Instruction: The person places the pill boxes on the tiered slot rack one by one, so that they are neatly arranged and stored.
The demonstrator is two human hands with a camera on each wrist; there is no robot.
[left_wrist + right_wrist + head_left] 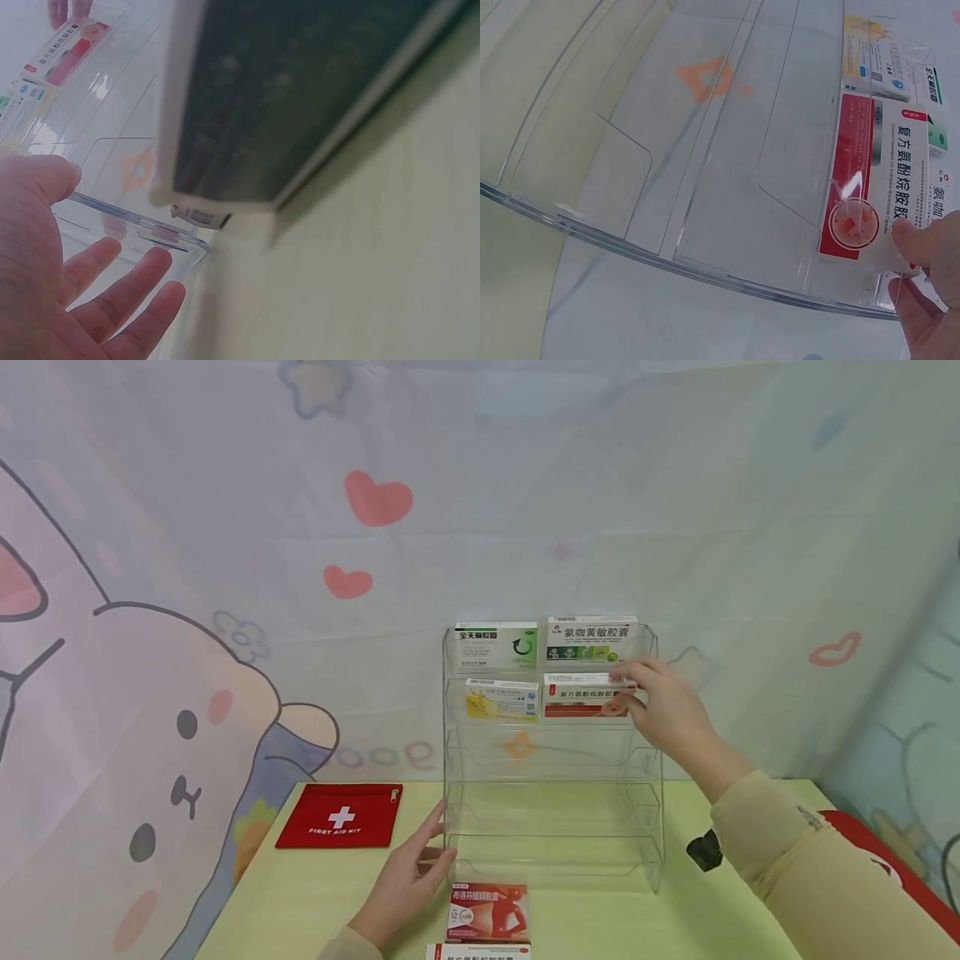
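A clear acrylic display rack [555,852] with several tiers stands on the table. My right hand [671,706] pinches the right end of a red and white medicine box [585,700] in the second tier, thumb on its front in the right wrist view. Left of that box sits a yellow and white medicine box [501,702]. The top tier carries a green and white medicine box [495,646] and a white medicine box with a green strip [591,641]. Low on the rack's left side, my left hand [405,881] holds the panel edge between thumb and index finger, other fingers spread.
A red medicine box [489,912] lies before the rack, a white box [480,952] nearer. A red first aid pouch [340,816] lies left; a small black object [705,850] and a red item [892,868] are right. A blurred dark box [292,97] looms in the left wrist view.
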